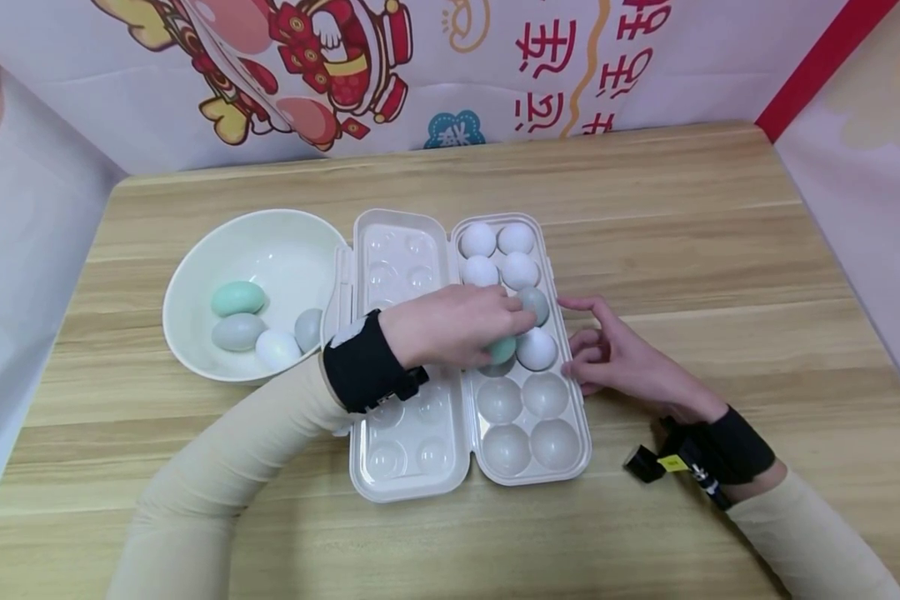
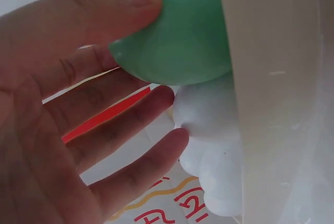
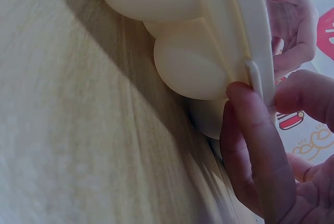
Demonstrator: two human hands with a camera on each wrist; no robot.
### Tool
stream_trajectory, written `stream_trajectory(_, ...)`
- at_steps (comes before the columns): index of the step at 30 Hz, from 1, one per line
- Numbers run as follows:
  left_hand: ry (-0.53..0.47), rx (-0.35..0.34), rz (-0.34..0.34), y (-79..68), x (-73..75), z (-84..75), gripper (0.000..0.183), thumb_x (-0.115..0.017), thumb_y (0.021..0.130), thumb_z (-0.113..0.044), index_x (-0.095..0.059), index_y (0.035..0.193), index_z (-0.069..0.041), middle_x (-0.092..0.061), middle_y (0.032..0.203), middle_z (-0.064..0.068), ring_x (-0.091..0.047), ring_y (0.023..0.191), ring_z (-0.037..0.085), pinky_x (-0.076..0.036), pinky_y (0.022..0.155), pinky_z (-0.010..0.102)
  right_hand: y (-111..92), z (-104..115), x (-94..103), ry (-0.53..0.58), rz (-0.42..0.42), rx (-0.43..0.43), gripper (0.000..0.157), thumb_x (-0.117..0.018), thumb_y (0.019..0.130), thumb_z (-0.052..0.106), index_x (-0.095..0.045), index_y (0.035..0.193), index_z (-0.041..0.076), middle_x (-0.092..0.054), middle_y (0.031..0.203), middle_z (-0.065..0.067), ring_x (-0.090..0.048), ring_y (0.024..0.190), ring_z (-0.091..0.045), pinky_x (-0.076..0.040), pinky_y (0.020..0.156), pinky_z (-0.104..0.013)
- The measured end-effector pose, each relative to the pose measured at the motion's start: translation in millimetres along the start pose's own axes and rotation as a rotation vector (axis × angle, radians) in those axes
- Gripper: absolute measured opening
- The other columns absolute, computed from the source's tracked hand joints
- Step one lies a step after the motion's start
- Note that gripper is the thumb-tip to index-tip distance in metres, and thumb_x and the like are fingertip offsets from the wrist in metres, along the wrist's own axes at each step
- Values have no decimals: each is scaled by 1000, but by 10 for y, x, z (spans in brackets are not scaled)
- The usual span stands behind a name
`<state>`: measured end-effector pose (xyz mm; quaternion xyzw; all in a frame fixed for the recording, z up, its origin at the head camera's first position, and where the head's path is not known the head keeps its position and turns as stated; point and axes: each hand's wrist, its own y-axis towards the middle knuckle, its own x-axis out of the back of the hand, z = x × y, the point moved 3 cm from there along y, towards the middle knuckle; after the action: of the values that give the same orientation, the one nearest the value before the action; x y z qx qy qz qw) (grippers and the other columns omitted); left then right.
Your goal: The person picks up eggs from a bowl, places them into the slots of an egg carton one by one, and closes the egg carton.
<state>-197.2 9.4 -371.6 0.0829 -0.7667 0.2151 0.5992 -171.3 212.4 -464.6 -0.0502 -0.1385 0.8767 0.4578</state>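
In the head view a white egg carton (image 1: pixel 579 446) lies unfolded, its lid (image 1: pixel 412 492) to the left. My left hand (image 1: pixel 457 323) reaches across the lid and pinches a green egg (image 1: pixel 503 350) at a left-column cup; the left wrist view shows the thumb on that egg (image 2: pixel 175 36). Beside it in the right column sit a white egg (image 1: pixel 537 350) and a grey egg (image 1: pixel 534 306). Several white eggs (image 1: pixel 478 240) fill the far cups. My right hand (image 1: pixel 633 362) holds the carton's right rim (image 3: pixel 261 41) between its fingertips. My left hand hides part of the middle cups.
To the left, a white bowl (image 1: pixel 187 250) holds a green egg (image 1: pixel 238 297), grey eggs (image 1: pixel 237 332) and a white egg (image 1: pixel 277 348). The bowl stands against the lid's side. Near cups (image 1: pixel 506 448) of the carton hold nothing. A printed cloth (image 1: pixel 390 92) hangs behind the wooden table (image 1: pixel 682 208).
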Motion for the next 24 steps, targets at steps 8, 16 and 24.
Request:
stream_trajectory(8,66,33,50,23,-52,-4,32,-71,82,-4,-63,112,-11,-64,101,3,-52,98,23,-44,77,36,8,13,1,6,3,-17,79,-65,89,-2,-18,149,20,-51,99,-21,-61,79,-20,-55,67,-38)
stream_trajectory(16,106,43,32,34,-92,-18,29,-66,84,0,-65,110,-13,-66,100,2,-51,100,23,-42,83,40,6,33,0,2,7,-31,80,-66,89,0,-17,149,20,-51,99,-22,-61,80,-21,-55,68,-39)
stream_trajectory(24,155,57,54,37,-101,-43,29,-63,87,-3,-64,114,-15,-65,104,2,-50,103,23,-42,82,37,-9,36,-7,-5,1,-41,80,-66,89,0,-17,149,20,-52,101,-22,-62,81,-21,-56,69,-40)
